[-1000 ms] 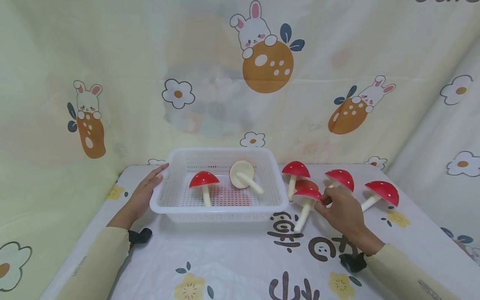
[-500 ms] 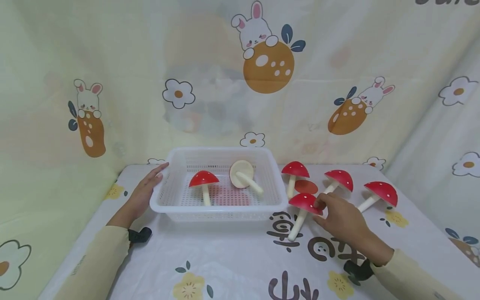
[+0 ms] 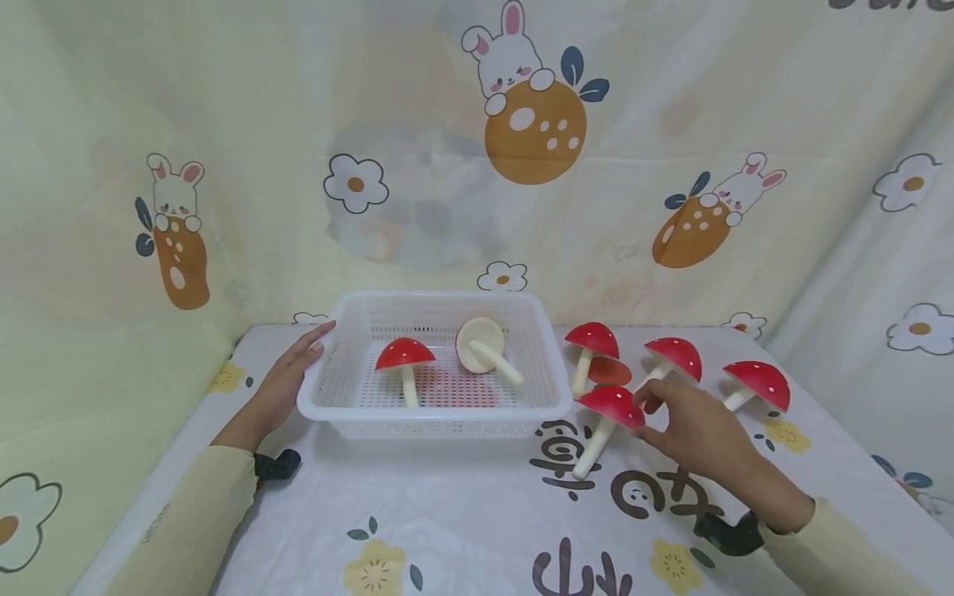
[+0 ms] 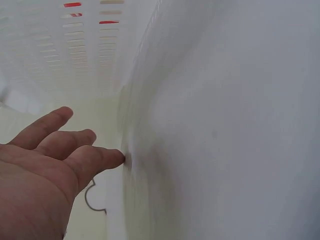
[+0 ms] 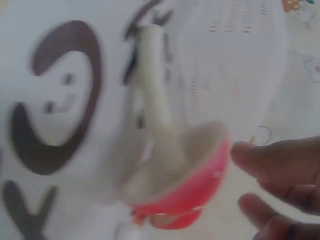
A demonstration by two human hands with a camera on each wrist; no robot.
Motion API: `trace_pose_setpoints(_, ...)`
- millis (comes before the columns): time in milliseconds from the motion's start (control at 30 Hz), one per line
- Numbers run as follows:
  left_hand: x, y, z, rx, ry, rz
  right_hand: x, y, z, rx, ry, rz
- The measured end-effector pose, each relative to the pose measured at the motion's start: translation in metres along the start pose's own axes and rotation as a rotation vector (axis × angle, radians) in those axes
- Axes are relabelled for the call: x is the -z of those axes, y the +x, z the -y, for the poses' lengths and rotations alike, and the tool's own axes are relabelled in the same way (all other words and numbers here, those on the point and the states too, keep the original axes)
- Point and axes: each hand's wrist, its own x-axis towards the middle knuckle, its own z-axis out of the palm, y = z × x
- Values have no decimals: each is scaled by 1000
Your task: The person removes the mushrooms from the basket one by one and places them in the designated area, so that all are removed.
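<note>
A white perforated plastic basket [image 3: 436,415] holds two toy mushrooms with white-dotted red caps, one mushroom [image 3: 406,354] showing its cap top and the other [image 3: 479,348] its pale underside. My left hand [image 3: 281,385] rests against the basket's left side with fingers extended; in the left wrist view one fingertip touches the basket wall [image 4: 128,160]. Right of the basket, a red-capped mushroom [image 3: 613,406] lies tilted, stem toward the front. My right hand [image 3: 696,426] is beside its cap, thumb and fingers parted. In the right wrist view a small gap separates the fingertips from the blurred cap.
Behind the right hand lie more mushrooms: one [image 3: 594,339] beside the basket, another [image 3: 674,356] farther right, and one [image 3: 760,382] near the table's right side. A reddish oval [image 3: 609,371] shows between two of them. A printed curtain [image 3: 425,99] hangs behind the table.
My right hand has lowered the nearest mushroom, let go of its cap and drawn slightly to the right. The mushroom beside the basket has shifted a little. My left hand stays put.
</note>
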Motion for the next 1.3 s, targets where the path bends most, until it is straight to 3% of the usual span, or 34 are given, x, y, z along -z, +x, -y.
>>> trace_pose_setpoints(133,4,0,3,8,12,-10,12,15,10,42,29,-46)
trace_pose_setpoints(267,7,0,5,7,22,-14,24,43,28,138,44,-50)
trace_pose_setpoints(467,9,-1,5,8,18,-23,34,112,67,427,19,55)
trace_pose_setpoints(567,9,0,6,2,7,-24,28,149,88,554,4,79)
trace_pose_setpoints(633,8,1,5,-1,2,-21,20,171,101,597,12,91)
trace_pose_setpoints(700,6,2,4,-2,1,-16,8,190,110,606,48,120)
trace_pose_setpoints(933,-1,3,-1,15,20,-24,-41,232,130,470,299,341)
trace_pose_setpoints(1133,-2,4,0,28,14,-24,-72,244,133,412,255,463)
trace_pose_setpoints(1300,0,2,0,27,8,-27,-85,247,135,393,196,483)
